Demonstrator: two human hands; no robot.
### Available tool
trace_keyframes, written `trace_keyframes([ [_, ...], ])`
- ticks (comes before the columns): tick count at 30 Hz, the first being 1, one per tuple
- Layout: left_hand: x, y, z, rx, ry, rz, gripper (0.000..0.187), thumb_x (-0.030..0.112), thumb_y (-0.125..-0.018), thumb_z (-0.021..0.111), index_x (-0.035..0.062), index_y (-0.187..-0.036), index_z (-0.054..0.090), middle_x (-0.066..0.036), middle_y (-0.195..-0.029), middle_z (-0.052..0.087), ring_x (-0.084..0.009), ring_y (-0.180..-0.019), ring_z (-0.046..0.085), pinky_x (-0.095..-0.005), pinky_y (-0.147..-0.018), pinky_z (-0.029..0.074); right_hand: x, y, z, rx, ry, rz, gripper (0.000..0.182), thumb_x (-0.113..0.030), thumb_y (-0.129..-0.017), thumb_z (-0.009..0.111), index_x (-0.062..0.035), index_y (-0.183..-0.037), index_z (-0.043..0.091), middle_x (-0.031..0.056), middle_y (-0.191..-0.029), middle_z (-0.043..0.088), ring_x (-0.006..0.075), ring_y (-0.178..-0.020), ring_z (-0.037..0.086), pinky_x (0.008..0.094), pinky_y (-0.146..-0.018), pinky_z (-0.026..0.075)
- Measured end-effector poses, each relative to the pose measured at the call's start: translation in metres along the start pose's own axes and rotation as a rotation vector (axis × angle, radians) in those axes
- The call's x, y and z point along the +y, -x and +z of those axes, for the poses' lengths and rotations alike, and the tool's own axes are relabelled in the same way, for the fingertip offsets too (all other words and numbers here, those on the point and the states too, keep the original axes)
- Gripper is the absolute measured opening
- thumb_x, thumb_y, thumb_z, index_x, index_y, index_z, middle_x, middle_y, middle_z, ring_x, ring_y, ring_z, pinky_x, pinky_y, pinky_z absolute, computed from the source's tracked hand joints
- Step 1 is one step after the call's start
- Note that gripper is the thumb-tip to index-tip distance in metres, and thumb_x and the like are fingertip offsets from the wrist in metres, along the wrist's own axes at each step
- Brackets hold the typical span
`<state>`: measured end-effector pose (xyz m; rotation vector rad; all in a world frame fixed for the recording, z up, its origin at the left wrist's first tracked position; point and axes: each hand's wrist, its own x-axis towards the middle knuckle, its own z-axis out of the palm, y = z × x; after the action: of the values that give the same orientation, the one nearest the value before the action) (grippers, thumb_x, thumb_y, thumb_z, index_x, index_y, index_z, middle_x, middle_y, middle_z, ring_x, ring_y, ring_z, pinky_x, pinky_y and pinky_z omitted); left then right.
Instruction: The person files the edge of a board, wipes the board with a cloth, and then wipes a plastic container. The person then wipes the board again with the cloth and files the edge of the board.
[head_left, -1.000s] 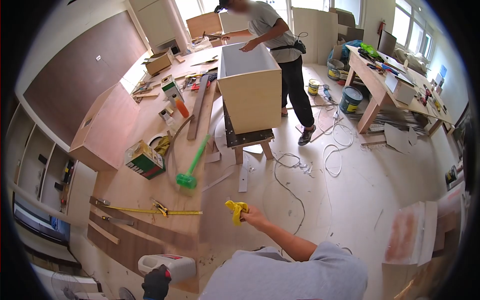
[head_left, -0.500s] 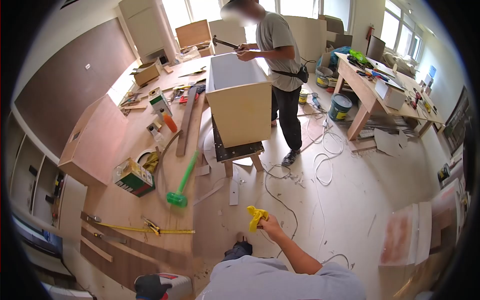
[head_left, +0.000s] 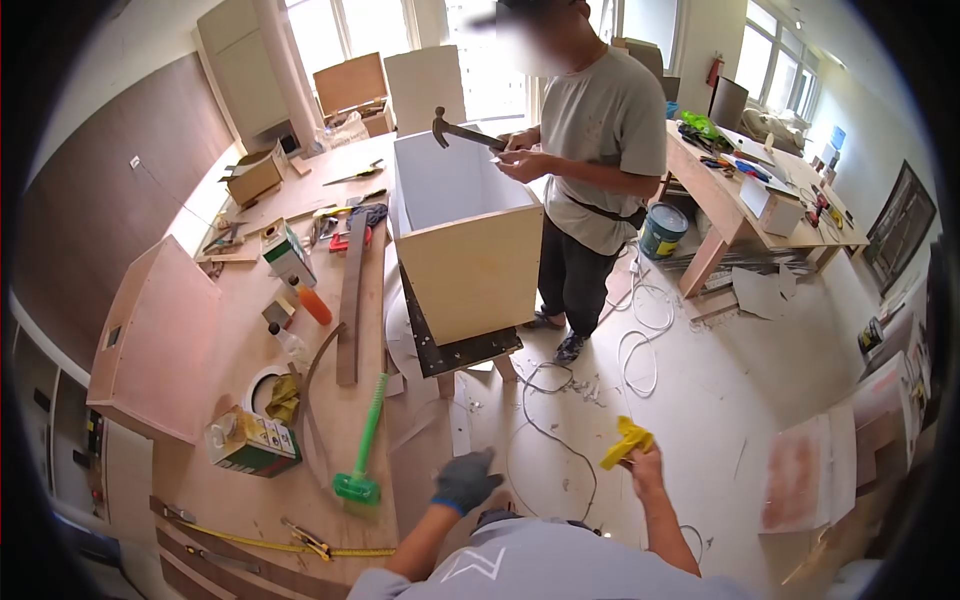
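Note:
My left hand (head_left: 466, 482) wears a dark grey glove. It hangs above the floor near the table's front edge, fingers apart and holding nothing. Bare and farther right, my right hand (head_left: 645, 466) grips a crumpled yellow cloth (head_left: 626, 442). On the table to the left of my gloved hand, a green mallet (head_left: 357, 486) lies with its handle pointing away. A yellow tape measure (head_left: 280, 540) is stretched out near the table's front, with a utility knife (head_left: 308, 540) across it.
A co-worker (head_left: 610, 150) stands ahead holding a claw hammer (head_left: 465, 130) over an open wooden box (head_left: 468, 270) on a stand. Cables (head_left: 560, 440) and scraps litter the floor. Cans and bottles stand on the left table (head_left: 230, 345); a second workbench (head_left: 700, 215) is at right.
My left hand has moved from beside a white jug at lower left to the middle. My right hand, with the yellow cloth, has shifted right. The co-worker and box appear nearer.

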<state>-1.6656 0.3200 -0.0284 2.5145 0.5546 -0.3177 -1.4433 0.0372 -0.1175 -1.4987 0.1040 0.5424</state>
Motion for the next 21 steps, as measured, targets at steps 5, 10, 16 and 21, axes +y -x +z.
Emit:
trace_keyframes([
  [5, 0.084, -0.128, -0.015, -0.200, -0.098, 0.437, 0.052, 0.038, -0.089, 0.070, 0.0075, -0.130, 0.061, -0.019, -0.116, 0.069, -0.0380, -0.106, 0.068, -0.0505, -0.088, 0.054, -0.041, -0.017, -0.076, 0.251, -0.210, -0.143, 0.029, -0.009, -0.101, 0.056, -0.0089, -0.129, 0.056, 0.0071, -0.116, 0.066, 0.0222, -0.101, 0.068, 0.0428, -0.082, 0.061],
  [10, 0.155, -0.197, -0.021, -0.333, -0.203, 0.496, 0.055, 0.038, -0.089, 0.071, 0.0091, -0.134, 0.060, -0.018, -0.116, 0.069, -0.0389, -0.105, 0.067, -0.0513, -0.088, 0.053, -0.040, -0.054, -0.130, 0.369, -0.394, -0.149, 0.029, -0.012, -0.102, 0.055, -0.0110, -0.131, 0.056, 0.0062, -0.116, 0.066, 0.0217, -0.105, 0.066, 0.0428, -0.090, 0.055],
  [16, 0.184, -0.279, 0.035, -0.209, -0.156, 0.319, 0.061, 0.050, -0.091, 0.065, 0.0108, -0.138, 0.060, -0.018, -0.130, 0.065, -0.0380, -0.117, 0.064, -0.0484, -0.099, 0.051, -0.061, -0.180, -0.187, 0.162, -0.566, -0.129, 0.031, -0.023, -0.101, 0.057, -0.0128, -0.130, 0.057, 0.0050, -0.114, 0.068, 0.0240, -0.105, 0.065, 0.0499, -0.095, 0.050],
  [21, 0.132, -0.360, 0.132, -0.184, -0.010, 0.099, 0.073, 0.060, -0.091, 0.059, 0.0077, -0.142, 0.058, -0.020, -0.142, 0.059, -0.0386, -0.131, 0.056, -0.0453, -0.111, 0.044, -0.132, -0.265, -0.230, -0.052, -0.727, -0.163, 0.039, -0.035, -0.105, 0.050, -0.0108, -0.136, 0.055, 0.0063, -0.124, 0.065, 0.0251, -0.112, 0.062, 0.0548, -0.101, 0.047],
])
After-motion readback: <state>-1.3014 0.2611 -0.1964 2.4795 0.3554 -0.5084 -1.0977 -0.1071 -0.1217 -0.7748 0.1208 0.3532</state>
